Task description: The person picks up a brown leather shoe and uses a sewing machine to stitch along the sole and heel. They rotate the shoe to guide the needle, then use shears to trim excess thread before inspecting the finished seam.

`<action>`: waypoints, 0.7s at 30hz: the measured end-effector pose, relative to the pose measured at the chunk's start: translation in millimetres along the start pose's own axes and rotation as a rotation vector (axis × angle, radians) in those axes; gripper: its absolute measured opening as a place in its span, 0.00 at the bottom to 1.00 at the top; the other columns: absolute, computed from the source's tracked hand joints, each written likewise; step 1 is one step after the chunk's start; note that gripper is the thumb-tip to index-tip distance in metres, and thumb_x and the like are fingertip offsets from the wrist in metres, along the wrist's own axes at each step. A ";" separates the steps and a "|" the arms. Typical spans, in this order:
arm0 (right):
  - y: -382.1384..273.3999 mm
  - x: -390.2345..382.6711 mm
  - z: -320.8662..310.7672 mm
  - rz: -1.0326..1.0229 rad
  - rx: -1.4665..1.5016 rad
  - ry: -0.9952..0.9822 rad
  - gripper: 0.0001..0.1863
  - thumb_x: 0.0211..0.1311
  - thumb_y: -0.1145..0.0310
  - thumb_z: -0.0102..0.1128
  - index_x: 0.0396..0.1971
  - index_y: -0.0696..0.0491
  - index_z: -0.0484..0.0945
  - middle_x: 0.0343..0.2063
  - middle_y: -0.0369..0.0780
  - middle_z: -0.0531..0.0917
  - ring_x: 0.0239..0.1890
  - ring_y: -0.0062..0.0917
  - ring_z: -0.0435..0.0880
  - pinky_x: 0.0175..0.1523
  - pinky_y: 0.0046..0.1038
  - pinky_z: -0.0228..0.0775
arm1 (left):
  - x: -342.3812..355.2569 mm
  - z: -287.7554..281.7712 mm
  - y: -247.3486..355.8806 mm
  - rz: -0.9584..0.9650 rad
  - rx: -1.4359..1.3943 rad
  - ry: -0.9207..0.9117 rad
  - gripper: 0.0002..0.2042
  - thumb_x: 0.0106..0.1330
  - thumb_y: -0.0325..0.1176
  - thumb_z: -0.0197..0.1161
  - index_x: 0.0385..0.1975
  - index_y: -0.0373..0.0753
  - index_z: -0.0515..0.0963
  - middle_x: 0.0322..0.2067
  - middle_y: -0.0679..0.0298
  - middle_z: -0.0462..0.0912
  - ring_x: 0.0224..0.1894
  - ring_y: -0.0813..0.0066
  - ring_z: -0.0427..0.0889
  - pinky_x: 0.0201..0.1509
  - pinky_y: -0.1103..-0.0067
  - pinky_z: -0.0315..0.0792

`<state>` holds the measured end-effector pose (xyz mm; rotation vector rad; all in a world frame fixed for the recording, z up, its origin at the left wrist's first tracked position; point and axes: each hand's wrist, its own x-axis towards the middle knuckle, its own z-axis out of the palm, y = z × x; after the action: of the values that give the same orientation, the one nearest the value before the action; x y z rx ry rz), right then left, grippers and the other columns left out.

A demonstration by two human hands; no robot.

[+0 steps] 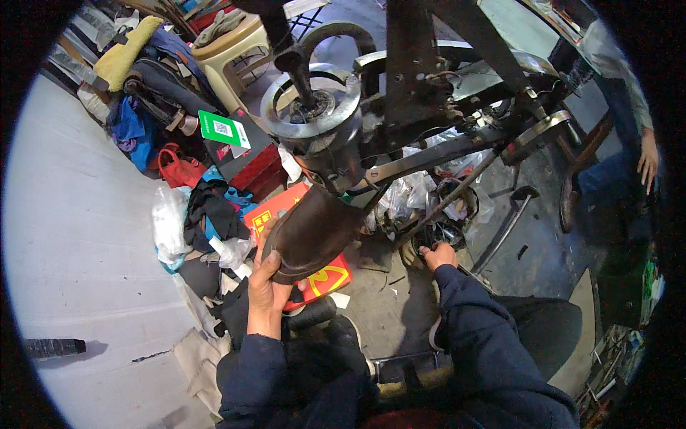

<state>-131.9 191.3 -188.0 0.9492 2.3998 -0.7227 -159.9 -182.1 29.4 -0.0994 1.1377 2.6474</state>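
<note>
A dark brown leather shoe (314,232) sits under the head of a heavy black metal sewing machine (336,146), toe toward me. My left hand (268,275) grips the shoe at the toe end, the thumb on its side and the fingers around it. The shoe's far end is hidden beneath the machine head. Farther right and lower, my right hand (439,255) is closed beside dark metal parts below the machine arm. What it grips, if anything, is too small and dark to tell.
A red and yellow box (330,280) lies under the shoe. Bags and cloths (207,214) pile up on the left, near a green printed card (223,130). A plastic stool (232,53) stands behind. A metal rod (504,232) slants at right, where another person's hand (648,161) hangs.
</note>
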 end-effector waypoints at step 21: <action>-25.7 -172.0 -162.3 -0.644 0.541 -0.459 0.22 0.58 0.71 0.78 0.50 0.57 0.78 0.35 0.32 0.82 0.37 0.16 0.79 0.49 0.21 0.73 | 9.7 -23.8 10.9 -0.005 0.049 -0.052 0.40 0.61 0.38 0.75 0.73 0.43 0.63 0.58 0.59 0.79 0.43 0.67 0.87 0.23 0.75 0.80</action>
<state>-72.7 192.4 42.4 0.1036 2.1009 -1.6743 -173.0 -204.5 19.1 -0.0245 1.1834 2.5997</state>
